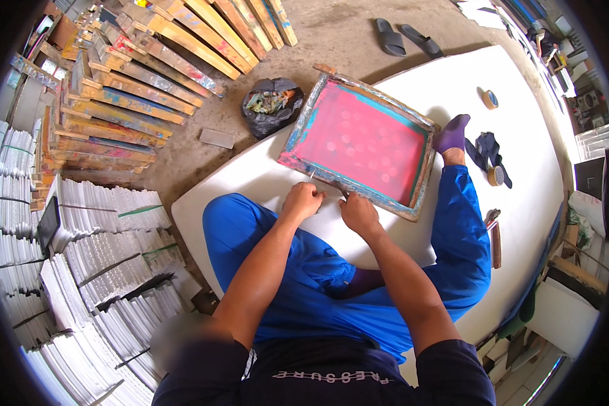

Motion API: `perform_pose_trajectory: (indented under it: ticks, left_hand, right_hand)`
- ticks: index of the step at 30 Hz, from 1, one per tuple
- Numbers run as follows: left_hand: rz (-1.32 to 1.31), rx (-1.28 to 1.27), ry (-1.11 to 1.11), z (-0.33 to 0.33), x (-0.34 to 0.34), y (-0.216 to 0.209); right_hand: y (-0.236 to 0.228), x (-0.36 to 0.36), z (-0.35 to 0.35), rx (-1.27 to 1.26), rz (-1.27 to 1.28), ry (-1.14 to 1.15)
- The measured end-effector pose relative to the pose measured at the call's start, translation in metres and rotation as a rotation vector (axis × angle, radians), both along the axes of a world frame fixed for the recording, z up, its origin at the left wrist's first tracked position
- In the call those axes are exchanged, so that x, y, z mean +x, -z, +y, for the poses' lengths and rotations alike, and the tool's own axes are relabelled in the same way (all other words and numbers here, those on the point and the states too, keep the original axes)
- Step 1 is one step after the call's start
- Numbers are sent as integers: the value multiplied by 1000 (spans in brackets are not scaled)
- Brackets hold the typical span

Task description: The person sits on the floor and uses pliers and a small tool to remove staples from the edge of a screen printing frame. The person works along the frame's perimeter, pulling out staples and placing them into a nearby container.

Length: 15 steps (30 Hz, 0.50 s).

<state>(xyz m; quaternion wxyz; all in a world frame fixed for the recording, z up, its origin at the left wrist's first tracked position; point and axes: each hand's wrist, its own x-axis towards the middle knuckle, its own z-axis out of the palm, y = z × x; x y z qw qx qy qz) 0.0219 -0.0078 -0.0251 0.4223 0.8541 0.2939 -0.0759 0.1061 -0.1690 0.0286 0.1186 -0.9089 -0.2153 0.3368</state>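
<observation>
A screen-printing frame point(419, 196) with a paint-stained wooden border and pink-red mesh edged in teal lies on the white surface in front of me. My left hand point(303, 201) is closed at its near edge, left of centre. A thin, pale, rod-like thing point(312, 174) sticks up from those fingers toward the wood. Beside it, my right hand point(360, 213) is closed around a slim dark tool point(340, 187) that reaches to the same edge. The tool's exact kind is too small to tell. My purple-socked foot point(453, 132) rests against the frame's right side.
Two tape rolls point(490, 99), a dark cloth strap point(484, 150) and a red-handled tool point(496, 247) lie to the right on the white surface point(528, 196). A black rubbish bag point(273, 108), wooden frames point(115, 101) and bundled white stacks point(108, 210) stand left. Slippers point(390, 37) lie beyond.
</observation>
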Motion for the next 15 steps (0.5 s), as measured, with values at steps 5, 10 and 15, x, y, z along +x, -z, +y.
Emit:
perform_pose_trajectory:
  ticks: [5,10,15]
  left_hand:
    - [-12,-28,0,0,-1,-3]
    - [-32,-4,-12,-1,-2,-2]
    - [0,-10,13,-1,-2,-5]
  right_hand:
    - [-13,4,10,-66,-13,-95]
    - [-10,2,16,-84,-55,-82]
    - [-1,-1,13,-91,-87,-54]
